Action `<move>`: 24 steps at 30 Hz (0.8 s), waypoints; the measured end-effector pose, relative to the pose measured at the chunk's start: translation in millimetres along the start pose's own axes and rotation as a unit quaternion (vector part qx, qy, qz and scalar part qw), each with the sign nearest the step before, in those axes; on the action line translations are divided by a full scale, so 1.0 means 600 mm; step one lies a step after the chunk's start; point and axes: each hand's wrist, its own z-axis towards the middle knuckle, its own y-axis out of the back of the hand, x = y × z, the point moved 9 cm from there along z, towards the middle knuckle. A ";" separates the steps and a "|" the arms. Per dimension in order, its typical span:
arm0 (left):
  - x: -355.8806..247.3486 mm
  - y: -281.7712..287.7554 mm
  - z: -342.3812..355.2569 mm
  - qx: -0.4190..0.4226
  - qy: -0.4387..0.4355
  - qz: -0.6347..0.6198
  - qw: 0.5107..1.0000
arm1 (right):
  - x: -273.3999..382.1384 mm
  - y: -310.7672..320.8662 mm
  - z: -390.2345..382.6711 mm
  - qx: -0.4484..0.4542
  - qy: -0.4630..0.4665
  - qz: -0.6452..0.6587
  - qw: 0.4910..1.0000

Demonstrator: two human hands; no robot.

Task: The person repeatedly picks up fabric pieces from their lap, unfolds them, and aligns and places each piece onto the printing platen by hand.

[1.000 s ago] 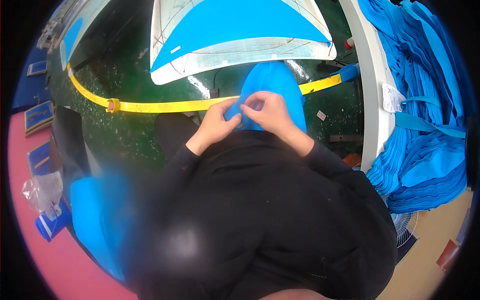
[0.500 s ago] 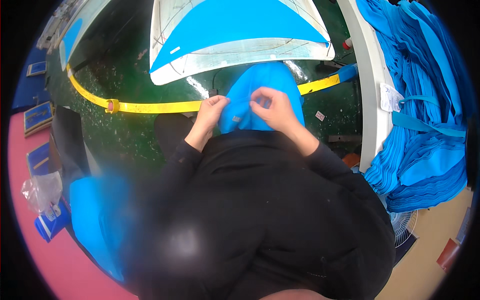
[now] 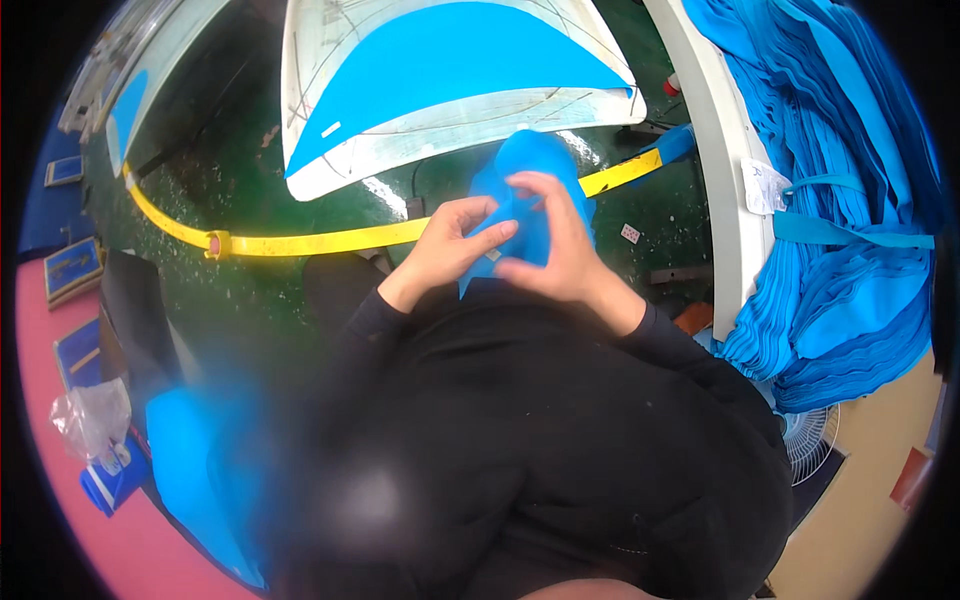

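Note:
A blue fabric piece (image 3: 530, 160) hangs bunched in front of my lap, with a small pale label on it. My left hand (image 3: 452, 245) holds its near left edge, thumb toward the right and fingers curled at the cloth. On the other side, my right hand (image 3: 568, 248) is raised over the fabric with thumb and index finger spread apart. Its other fingers are partly hidden. Ahead, another blue fabric panel (image 3: 450, 60) lies flat on a white board (image 3: 400, 150) with a curved front edge.
A yellow band (image 3: 330, 242) crosses in front of me above the green floor (image 3: 250, 300). Thick stacks of blue fabric (image 3: 830, 200), tied with a strip, stand at right beside a white edge (image 3: 715, 150). A fan (image 3: 812, 440) and a clear plastic bag (image 3: 90, 415) are lower down.
Both hands have come closer together, the left moving right and down. The fabric has been gathered into a narrower bunch. My right thumb and index finger have spread wider.

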 end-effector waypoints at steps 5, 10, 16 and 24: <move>-0.049 -0.050 0.010 0.008 -0.038 -0.109 0.993 | -0.093 0.052 -0.063 -0.098 -0.022 -0.248 0.963; -0.058 -0.071 -0.007 0.059 -0.021 -0.140 0.988 | -0.242 0.199 -0.169 -0.188 -0.210 -0.315 0.906; -0.140 0.011 -0.068 -0.118 -0.101 -0.150 0.976 | -0.203 0.271 -0.174 -0.205 -0.166 -0.350 0.899; -0.182 0.217 -0.190 -0.373 -0.219 -0.166 0.886 | -0.108 0.219 -0.059 -0.084 -0.151 -0.153 0.973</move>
